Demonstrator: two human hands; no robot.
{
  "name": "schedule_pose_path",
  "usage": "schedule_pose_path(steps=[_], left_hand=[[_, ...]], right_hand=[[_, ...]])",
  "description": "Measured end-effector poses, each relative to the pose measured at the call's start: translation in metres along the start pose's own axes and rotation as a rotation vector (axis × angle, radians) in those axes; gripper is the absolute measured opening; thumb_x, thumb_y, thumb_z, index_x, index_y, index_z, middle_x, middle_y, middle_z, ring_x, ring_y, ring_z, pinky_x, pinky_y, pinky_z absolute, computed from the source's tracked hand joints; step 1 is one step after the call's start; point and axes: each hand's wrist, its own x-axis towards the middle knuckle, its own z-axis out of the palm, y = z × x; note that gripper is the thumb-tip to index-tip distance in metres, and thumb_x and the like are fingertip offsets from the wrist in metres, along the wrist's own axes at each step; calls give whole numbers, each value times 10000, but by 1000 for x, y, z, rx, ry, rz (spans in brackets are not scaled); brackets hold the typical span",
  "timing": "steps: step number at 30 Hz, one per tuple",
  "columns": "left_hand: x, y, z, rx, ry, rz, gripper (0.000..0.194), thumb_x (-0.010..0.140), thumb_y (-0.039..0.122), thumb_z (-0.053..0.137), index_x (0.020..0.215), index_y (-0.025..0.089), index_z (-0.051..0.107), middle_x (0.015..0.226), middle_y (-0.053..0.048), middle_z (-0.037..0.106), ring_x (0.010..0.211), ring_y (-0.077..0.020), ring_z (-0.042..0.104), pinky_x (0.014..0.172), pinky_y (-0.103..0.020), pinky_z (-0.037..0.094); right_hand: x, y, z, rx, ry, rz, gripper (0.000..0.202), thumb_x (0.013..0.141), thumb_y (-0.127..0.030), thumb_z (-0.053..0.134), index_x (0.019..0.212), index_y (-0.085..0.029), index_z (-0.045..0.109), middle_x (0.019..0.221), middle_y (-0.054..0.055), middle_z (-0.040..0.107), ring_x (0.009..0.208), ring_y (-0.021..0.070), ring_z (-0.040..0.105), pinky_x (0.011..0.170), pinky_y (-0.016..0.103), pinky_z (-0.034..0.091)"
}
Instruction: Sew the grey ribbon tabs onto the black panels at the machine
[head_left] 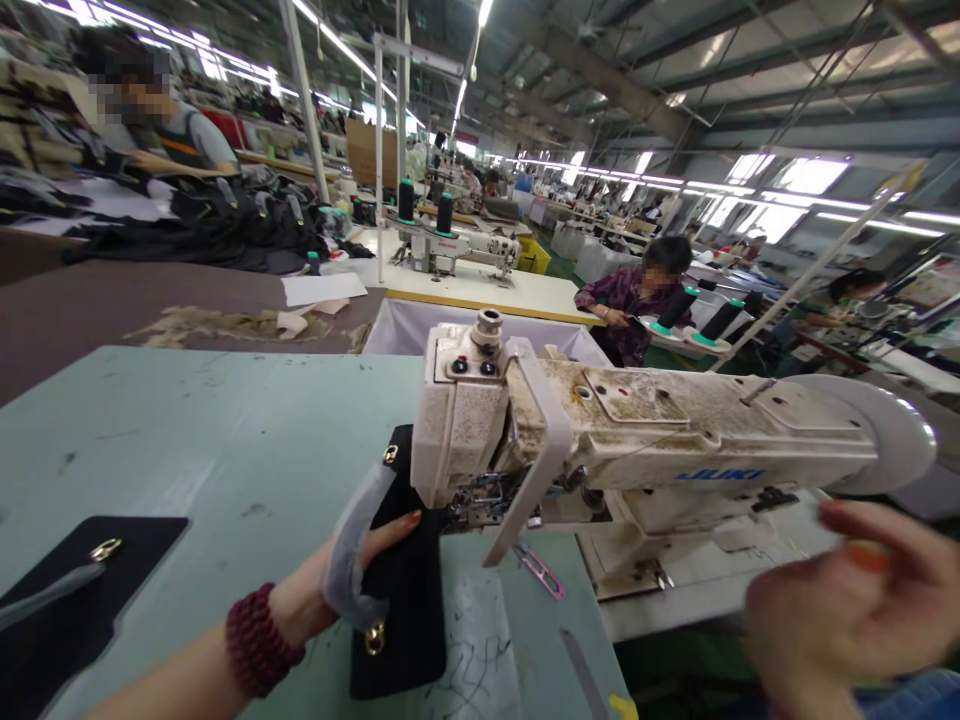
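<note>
A black panel (409, 600) with gold rings and a pale wrapped strap (345, 550) lies beside the needle area of a white sewing machine (480, 430). My left hand (352, 560) reaches under the strap, fingers stretched out flat on the panel, a dark red beaded band at the wrist. On the right, my right hand (847, 600) is raised near the machine's body, blurred, its fingers curled; whether it holds anything is hidden. Another black piece (82, 590) with a gold ring and a wrapped strap rests at the lower left of the green table.
Pink-handled snips (541, 573) and a metal strip (583, 670) lie in front of the machine. Behind the green table (247, 430) stand a white cloth-lined bin (390, 325) and another sewing machine (450, 250). People sit at the back left and right. Dark fabric (217, 225) is heaped at the upper left.
</note>
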Motion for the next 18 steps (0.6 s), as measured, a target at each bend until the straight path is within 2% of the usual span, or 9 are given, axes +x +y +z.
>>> schedule_pose_path(steps=[1, 2, 3, 4, 5, 6, 8, 11, 18], left_hand=[[-1, -8, 0, -26, 37, 6, 496, 788, 355, 729, 1246, 195, 628, 1141, -106, 730, 1029, -321, 695, 928, -432, 549], [0, -13, 0, -35, 59, 7, 509, 782, 356, 735, 1250, 190, 624, 1120, -110, 738, 1014, -323, 701, 908, -427, 560], [0, -15, 0, -29, 63, 4, 517, 774, 357, 744, 1246, 183, 627, 1091, -115, 746, 995, -327, 707, 885, -420, 572], [0, -14, 0, -17, 45, 4, 521, 771, 356, 746, 1246, 176, 628, 1075, -121, 749, 987, -332, 709, 871, -415, 578], [0, -11, 0, -4, 17, 8, 525, 771, 351, 746, 1249, 172, 626, 1068, -126, 750, 987, -336, 709, 866, -412, 578], [-1, -7, 1, 11, -11, 17, 527, 766, 339, 750, 1249, 168, 626, 1064, -130, 749, 991, -339, 707, 867, -411, 577], [-3, 3, 3, 48, -40, 28, 523, 741, 299, 773, 1229, 169, 636, 1047, -126, 753, 982, -337, 709, 863, -404, 576], [-7, 11, 5, 97, -37, 12, 470, 737, 272, 774, 1183, 188, 653, 1022, -106, 760, 942, -315, 720, 839, -396, 583], [-4, 9, 4, 115, -9, -17, 374, 730, 285, 771, 1086, 188, 704, 925, -105, 770, 946, -335, 717, 836, -411, 586]], right_hand=[[-37, -18, 3, 91, -256, 15, 369, 870, -510, 473, 951, -179, 615, 970, 112, 589, 935, 241, 577, 848, 378, 466], [-74, -35, 7, 186, -571, 108, 292, 877, -458, 509, 890, -195, 633, 885, 75, 615, 833, 200, 594, 764, 319, 482], [-110, -51, 13, 289, -881, 241, 299, 895, -458, 498, 888, -200, 648, 828, 54, 629, 759, 172, 596, 699, 277, 480], [-142, -65, 19, 391, -1114, 373, 342, 911, -483, 472, 913, -193, 653, 805, 50, 634, 731, 159, 593, 675, 256, 472], [-169, -77, 25, 470, -1263, 491, 403, 921, -519, 444, 897, -173, 648, 781, 51, 626, 714, 145, 582, 658, 235, 456], [-191, -88, 32, 532, -1351, 595, 475, 919, -567, 419, 848, -147, 629, 735, 49, 600, 682, 130, 556, 627, 215, 431], [-217, -104, 43, 579, -1387, 716, 572, 893, -642, 408, 694, -120, 528, 626, 23, 485, 605, 88, 452, 557, 181, 344], [-225, -118, 51, 547, -1358, 732, 598, 864, -663, 434, 602, -126, 393, 581, -12, 319, 579, 56, 292, 516, 180, 209], [-219, -124, 52, 534, -1316, 718, 531, 878, -574, 443, 592, -131, 375, 587, -11, 290, 590, 60, 266, 515, 188, 183]])
